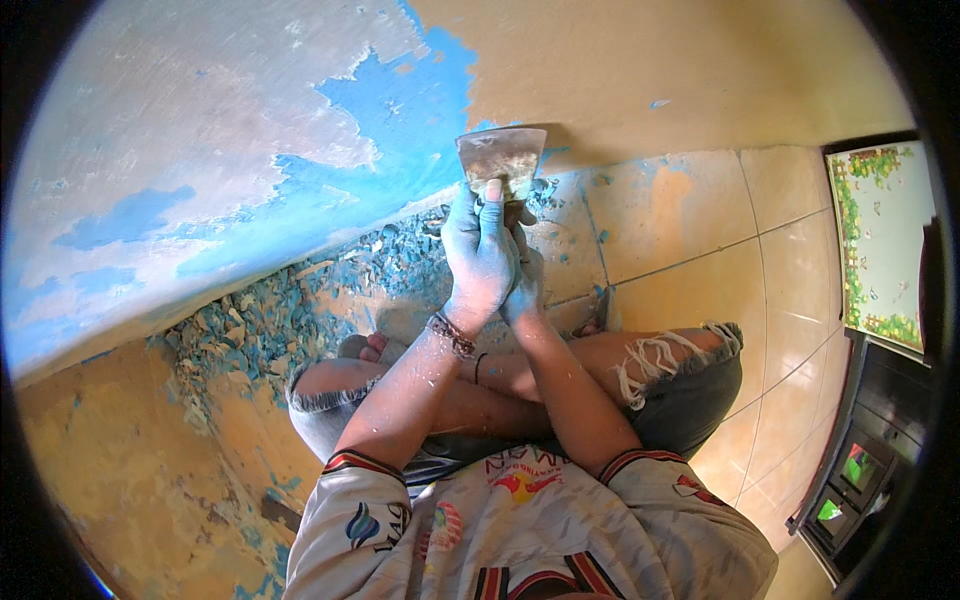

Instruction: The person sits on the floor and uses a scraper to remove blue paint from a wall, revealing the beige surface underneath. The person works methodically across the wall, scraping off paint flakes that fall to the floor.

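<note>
Both my hands grip a wide metal paint scraper (501, 154) in front of me, its blade edge up against the wall where blue paint meets tan paint. My left hand (476, 251), dusted with pale blue powder, has its thumb laid along the base of the blade. Behind and beside it, my right hand (529, 274) wraps the handle, which the fingers mostly hide. Blue paint (397, 97) remains in a ragged patch left of the blade, bordered by a scraped greyish surface (187, 82). Tan paint (637, 67) covers the wall to the right.
Paint flakes (262, 330) lie heaped along the wall's foot. My crossed legs (495, 405) in ripped jeans rest on the tan tiled floor (690, 277). At the right stand a dark piece of furniture (862, 457) and a leaf-patterned panel (881, 240).
</note>
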The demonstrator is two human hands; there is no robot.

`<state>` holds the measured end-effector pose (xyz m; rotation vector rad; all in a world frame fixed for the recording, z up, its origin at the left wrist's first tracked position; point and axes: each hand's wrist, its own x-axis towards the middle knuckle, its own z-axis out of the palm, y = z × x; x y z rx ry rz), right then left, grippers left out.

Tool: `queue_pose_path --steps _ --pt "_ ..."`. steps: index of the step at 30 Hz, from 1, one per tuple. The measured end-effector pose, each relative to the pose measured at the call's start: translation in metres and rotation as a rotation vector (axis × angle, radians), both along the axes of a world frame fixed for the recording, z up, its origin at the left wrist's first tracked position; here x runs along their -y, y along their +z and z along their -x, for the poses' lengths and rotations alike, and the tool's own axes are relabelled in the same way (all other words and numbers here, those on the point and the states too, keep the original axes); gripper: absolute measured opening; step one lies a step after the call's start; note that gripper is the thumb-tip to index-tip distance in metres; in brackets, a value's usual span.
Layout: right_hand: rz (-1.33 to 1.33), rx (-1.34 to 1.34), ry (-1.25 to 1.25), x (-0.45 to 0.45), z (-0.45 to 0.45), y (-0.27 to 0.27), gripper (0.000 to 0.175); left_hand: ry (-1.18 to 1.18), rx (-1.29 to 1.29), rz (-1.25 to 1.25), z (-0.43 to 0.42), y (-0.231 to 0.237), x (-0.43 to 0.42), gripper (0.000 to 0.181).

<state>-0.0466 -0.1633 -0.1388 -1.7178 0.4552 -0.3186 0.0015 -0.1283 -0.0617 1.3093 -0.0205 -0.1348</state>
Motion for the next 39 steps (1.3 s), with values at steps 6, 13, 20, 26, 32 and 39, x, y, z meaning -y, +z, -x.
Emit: queue_pose_path --steps 6,13,20,26,32,39 --pt "-0.343 0.060 0.025 -0.003 -0.006 -0.007 0.042 -0.038 0.065 -0.007 -0.004 0.008 -0.005 0.021" --pt "-0.037 0.097 -0.020 -0.006 0.000 0.009 0.046 0.007 -0.006 -0.025 -0.004 0.003 -0.003 0.020" --pt "0.031 0.079 0.005 -0.007 0.000 0.015 0.047 -0.055 0.018 -0.092 -0.003 0.000 -0.006 0.019" --pt "-0.184 0.076 -0.033 -0.007 0.007 0.038 0.049 -0.085 0.046 -0.118 -0.004 0.016 -0.007 0.016" --pt "-0.580 0.160 0.080 -0.009 0.010 0.004 0.058 -0.118 0.044 -0.134 -0.004 0.009 -0.005 0.020" --pt "-0.867 0.325 0.180 -0.015 0.006 0.001 0.061 -0.092 0.009 -0.178 -0.002 0.015 -0.010 0.021"
